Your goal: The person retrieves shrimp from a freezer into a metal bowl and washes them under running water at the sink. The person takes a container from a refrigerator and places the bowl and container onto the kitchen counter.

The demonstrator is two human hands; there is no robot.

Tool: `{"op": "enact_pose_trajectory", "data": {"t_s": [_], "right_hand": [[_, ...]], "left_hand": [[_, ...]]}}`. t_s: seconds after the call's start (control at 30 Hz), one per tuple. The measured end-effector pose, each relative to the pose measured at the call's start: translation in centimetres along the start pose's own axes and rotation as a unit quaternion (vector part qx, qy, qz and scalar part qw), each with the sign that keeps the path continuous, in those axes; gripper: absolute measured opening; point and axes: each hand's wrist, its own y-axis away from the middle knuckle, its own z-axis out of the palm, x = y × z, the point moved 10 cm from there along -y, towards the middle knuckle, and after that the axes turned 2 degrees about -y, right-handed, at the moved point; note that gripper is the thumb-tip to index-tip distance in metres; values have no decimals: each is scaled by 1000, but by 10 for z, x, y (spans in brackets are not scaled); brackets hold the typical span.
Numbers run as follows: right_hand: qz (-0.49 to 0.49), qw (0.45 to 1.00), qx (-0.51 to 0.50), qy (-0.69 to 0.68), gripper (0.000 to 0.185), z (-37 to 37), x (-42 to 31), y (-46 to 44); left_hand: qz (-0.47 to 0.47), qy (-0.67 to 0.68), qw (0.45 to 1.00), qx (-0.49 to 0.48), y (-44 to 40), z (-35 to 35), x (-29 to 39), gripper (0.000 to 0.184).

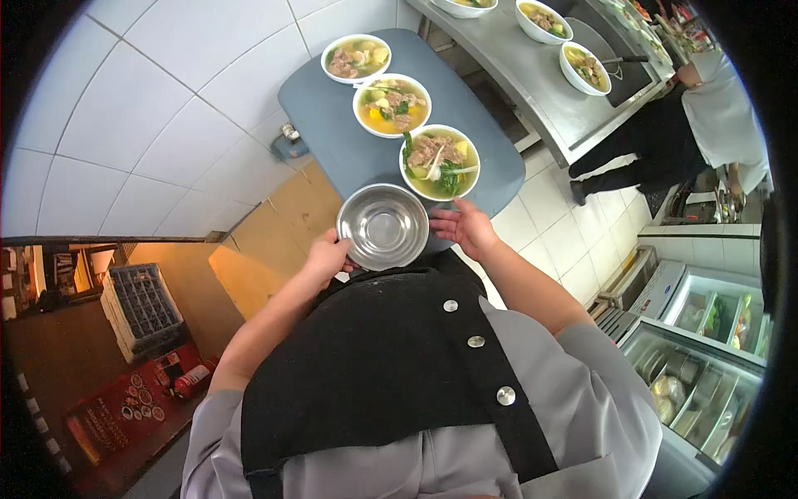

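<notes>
A shiny stainless steel bowl (376,226), with nothing in it, is held in front of my apron at the near edge of a grey-blue tabletop (332,141). My left hand (326,254) grips its left side, thumb at the rim. On the other side, my right hand (467,229) has its fingers apart, close to the steel rim; contact is unclear. Just beyond it sits a white bowl of soup (440,162) with meat and greens. Behind that stand a second soup bowl (392,106) and a third (356,59), in a row.
A steel counter (549,108) at upper right bears more soup bowls (585,69) beside a sink. A person (706,116) stands there. Tiled wall (158,125) borders the left. A glass-topped fridge (698,366) stands at right, a plastic crate (143,308) at lower left.
</notes>
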Motion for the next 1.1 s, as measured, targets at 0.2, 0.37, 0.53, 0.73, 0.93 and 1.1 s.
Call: {"op": "enact_pose_trajectory", "data": {"t_s": [0.2,0.37,0.53,0.73,0.93,1.1], "right_hand": [[-44,997,10,-68,41,15,-10,-8],[-57,996,49,-56,37,6,-12,-14],[-50,997,58,-6,36,-10,-27,-17],[-44,995,46,71,35,-30,-69,-15],[-24,988,25,151,37,-57,-97,-29],[-12,984,5,176,39,-70,-109,-35]], "left_hand": [[8,-15,1000,1,-2,-14,21,20],[15,-28,1000,-1,-2,-15,21,22],[13,18,1000,7,-2,-8,13,22],[12,-8,999,31,0,8,18,23],[15,-15,998,61,-8,17,19,20],[17,-45,997,66,-15,23,31,23]]}}
